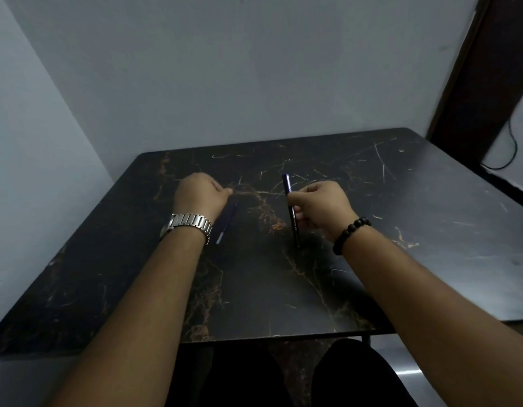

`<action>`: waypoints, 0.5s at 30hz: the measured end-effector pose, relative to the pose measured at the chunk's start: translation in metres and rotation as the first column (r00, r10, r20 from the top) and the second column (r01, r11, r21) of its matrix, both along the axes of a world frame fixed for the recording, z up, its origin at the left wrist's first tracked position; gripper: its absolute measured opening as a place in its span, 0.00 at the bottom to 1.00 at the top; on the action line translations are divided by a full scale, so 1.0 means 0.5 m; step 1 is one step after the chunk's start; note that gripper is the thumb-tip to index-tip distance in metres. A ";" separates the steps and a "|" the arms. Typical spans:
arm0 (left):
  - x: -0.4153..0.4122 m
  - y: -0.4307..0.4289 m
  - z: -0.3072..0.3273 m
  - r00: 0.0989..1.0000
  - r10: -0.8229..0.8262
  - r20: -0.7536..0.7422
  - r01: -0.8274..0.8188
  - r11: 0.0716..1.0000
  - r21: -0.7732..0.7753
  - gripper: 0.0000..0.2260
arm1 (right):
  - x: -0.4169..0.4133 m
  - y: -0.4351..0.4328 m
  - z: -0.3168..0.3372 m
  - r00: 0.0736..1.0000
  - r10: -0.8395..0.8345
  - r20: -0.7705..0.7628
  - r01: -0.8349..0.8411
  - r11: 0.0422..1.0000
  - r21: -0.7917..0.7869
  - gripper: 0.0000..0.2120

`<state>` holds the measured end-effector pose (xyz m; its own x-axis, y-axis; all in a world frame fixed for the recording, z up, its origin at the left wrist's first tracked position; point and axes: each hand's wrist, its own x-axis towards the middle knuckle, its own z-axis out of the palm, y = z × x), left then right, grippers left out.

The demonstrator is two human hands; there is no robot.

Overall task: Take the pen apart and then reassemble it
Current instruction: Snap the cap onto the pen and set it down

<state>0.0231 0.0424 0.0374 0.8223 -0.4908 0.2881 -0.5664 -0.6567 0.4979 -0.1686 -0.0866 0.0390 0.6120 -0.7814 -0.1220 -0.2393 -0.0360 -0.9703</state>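
Pen barrel [291, 211], dark blue with small print along its side, stands nearly upright above the table [401, 201], pinched in the closed fingers of the right hand [321, 208], its lower tip near the tabletop. A second dark blue pen piece [226, 223] with a pale tip lies slanted just beside the left hand [200, 195], which is curled shut with fingertips on the surface; whether it grips that piece I cannot tell. A metal watch [189, 226] circles the left wrist, a beaded bracelet [349, 233] the right.

A black cable [511, 148] hangs beside the dark marbled table [401, 230].
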 end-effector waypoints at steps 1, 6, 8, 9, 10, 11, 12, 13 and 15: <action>0.009 0.005 -0.002 1.000 0.021 -0.014 -0.020 0.996 0.086 0.13 | 0.001 -0.004 -0.005 1.000 -0.003 -0.009 0.003 1.000 0.005 0.04; 0.009 0.008 -0.006 0.993 0.081 -0.087 -0.049 0.946 0.321 0.19 | 0.009 -0.009 -0.020 1.000 0.000 -0.016 0.000 0.999 0.041 0.04; -0.005 0.002 -0.007 0.994 0.082 -0.075 -0.049 0.930 0.364 0.21 | 0.011 -0.010 -0.020 1.000 -0.001 -0.018 0.002 0.999 0.042 0.04; -0.012 -0.002 -0.005 0.995 0.073 -0.066 -0.042 0.920 0.389 0.22 | 0.012 -0.011 -0.019 1.000 -0.002 -0.015 0.003 0.999 0.047 0.04; -0.018 -0.005 -0.002 0.996 0.063 -0.061 -0.033 0.913 0.408 0.21 | 0.012 -0.013 -0.019 1.000 -0.002 -0.014 0.003 0.999 0.053 0.04; -0.022 -0.009 0.001 0.997 0.056 -0.058 -0.026 0.908 0.418 0.20 | 0.012 -0.014 -0.019 1.000 -0.003 -0.015 0.003 0.998 0.057 0.04; -0.025 -0.012 0.002 0.997 0.052 -0.060 -0.023 0.907 0.420 0.19 | 0.012 -0.015 -0.019 1.000 -0.003 -0.017 0.004 0.998 0.060 0.04; -0.027 -0.016 0.001 0.997 0.051 -0.065 -0.020 0.911 0.411 0.17 | 0.012 -0.015 -0.020 1.000 -0.005 -0.016 0.006 0.998 0.063 0.04; -0.030 -0.022 0.001 0.994 0.055 -0.094 -0.016 0.926 0.376 0.13 | 0.013 -0.015 -0.022 1.000 -0.009 -0.013 0.010 0.997 0.071 0.04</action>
